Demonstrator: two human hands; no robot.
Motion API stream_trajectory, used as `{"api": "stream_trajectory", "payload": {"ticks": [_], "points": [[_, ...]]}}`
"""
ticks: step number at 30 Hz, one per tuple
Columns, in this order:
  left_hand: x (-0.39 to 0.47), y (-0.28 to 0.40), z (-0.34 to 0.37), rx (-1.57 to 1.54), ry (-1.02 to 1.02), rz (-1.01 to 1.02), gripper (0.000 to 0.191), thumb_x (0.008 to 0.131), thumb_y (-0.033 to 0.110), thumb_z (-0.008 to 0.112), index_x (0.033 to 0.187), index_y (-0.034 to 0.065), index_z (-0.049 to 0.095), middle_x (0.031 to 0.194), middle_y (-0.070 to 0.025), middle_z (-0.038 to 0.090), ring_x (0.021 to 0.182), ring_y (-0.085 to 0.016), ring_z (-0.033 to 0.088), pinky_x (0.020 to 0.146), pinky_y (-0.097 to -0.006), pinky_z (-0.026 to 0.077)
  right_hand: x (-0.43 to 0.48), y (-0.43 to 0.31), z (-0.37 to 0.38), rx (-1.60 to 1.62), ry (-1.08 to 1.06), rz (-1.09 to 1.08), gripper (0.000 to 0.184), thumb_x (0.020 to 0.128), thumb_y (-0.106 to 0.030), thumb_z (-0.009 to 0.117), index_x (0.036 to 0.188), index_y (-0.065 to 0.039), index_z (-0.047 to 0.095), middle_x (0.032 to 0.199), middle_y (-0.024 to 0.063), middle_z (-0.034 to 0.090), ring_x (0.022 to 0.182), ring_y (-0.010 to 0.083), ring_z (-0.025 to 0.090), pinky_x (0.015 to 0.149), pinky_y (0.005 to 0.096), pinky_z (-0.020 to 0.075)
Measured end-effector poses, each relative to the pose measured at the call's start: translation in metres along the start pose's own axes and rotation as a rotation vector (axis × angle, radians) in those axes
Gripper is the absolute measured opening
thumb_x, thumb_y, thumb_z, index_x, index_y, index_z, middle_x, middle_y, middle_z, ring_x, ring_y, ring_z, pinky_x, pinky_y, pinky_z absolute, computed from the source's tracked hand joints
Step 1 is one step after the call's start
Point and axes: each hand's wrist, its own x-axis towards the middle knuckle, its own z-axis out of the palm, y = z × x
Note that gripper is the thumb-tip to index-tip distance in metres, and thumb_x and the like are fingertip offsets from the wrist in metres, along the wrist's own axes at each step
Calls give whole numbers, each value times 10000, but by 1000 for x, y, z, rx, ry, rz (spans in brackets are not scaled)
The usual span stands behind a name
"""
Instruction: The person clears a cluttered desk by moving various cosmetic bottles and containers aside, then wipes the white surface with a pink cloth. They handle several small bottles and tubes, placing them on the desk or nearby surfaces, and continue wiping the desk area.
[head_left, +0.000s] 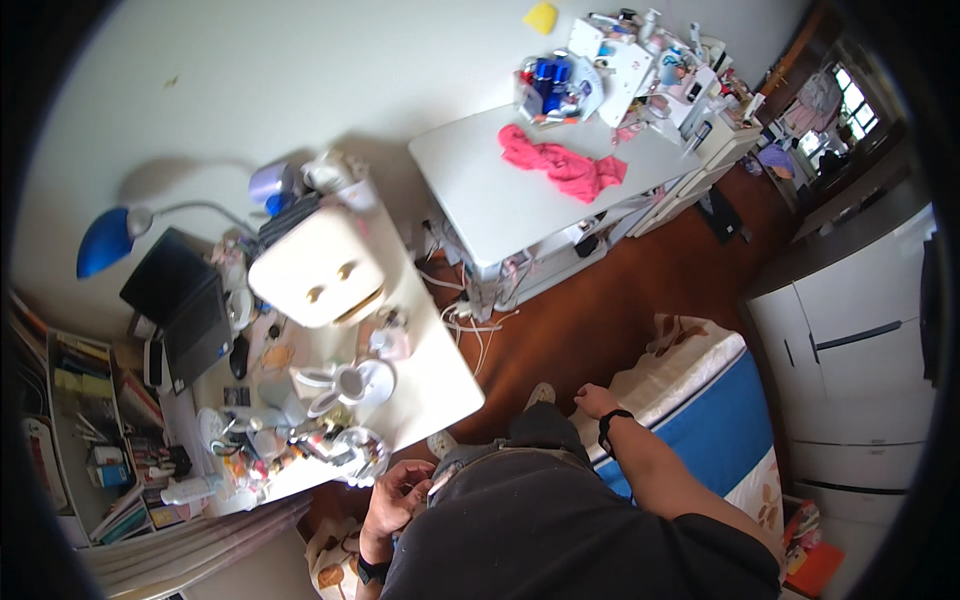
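My left hand (394, 498) is at my waist, just below the near corner of the white desk (442, 401). Its fingers are curled beside a pale strip (444, 480) at my dark clothing; whether they hold it is unclear. On the other side, my right hand (597, 401) hangs over the edge of the bed (679, 379), which has a blue and patterned cover. The fingers of that hand bend under, and their inner side is hidden. A dark band (606, 433) circles the right wrist.
The desk bears a laptop (196, 330), a blue lamp (105, 241), a white box (319, 266), a rabbit-eared mirror (349, 384) and cosmetics. Pink cloth (562, 161) lies on a second white table (469, 176). Loose cables (474, 327) trail over the floor. White cabinets (855, 352) line the right.
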Motion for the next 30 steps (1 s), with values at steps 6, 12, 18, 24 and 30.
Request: {"api": "stream_trajectory", "payload": {"ticks": [6, 12, 18, 24, 30], "points": [[106, 27, 93, 122, 70, 4, 231, 896, 78, 611, 1118, 15, 588, 799, -49, 639, 753, -70, 573, 680, -235, 473, 72, 16, -101, 386, 254, -158, 438, 874, -325, 599, 1214, -56, 541, 1088, 181, 603, 1021, 338, 577, 886, 410, 464], [224, 30, 127, 366, 102, 217, 388, 866, 161, 647, 1211, 33, 526, 963, -92, 634, 884, -183, 626, 760, -294, 507, 106, -25, -220, 549, 593, -414, 497, 847, -265, 653, 1269, -62, 486, 1152, 195, 518, 1016, 329, 547, 864, 414, 464], [377, 19, 94, 559, 537, 288, 558, 854, 192, 652, 1315, -9, 409, 1245, -222, 493, 1164, -357, 485, 956, -413, 423, 159, -73, -292, 443, 842, -757, 601, 816, -239, 694, 1344, -124, 432, 1251, 232, 442, 1112, 400, 474, 948, 450, 423], [483, 30, 82, 454, 781, 192, 675, 912, 295, 558, 1427, 9, 231, 1366, -284, 389, 1242, -430, 408, 1018, -467, 364, 228, -126, -338, 262, 750, -452, 729, 811, -472, 648, 1417, -193, 353, 1401, 339, 293, 1268, 511, 346, 1037, 537, 332], [490, 44, 97, 510, 803, -69, 695, 930, 386, 479, 1474, 109, 149, 1381, -235, 408, 1141, -420, 520, 907, -474, 456, 275, -207, -310, 47, 700, -245, 890, 790, -676, 541, 1480, -205, 233, 1432, 363, 244, 1334, 556, 190, 1067, 633, 193]]}}
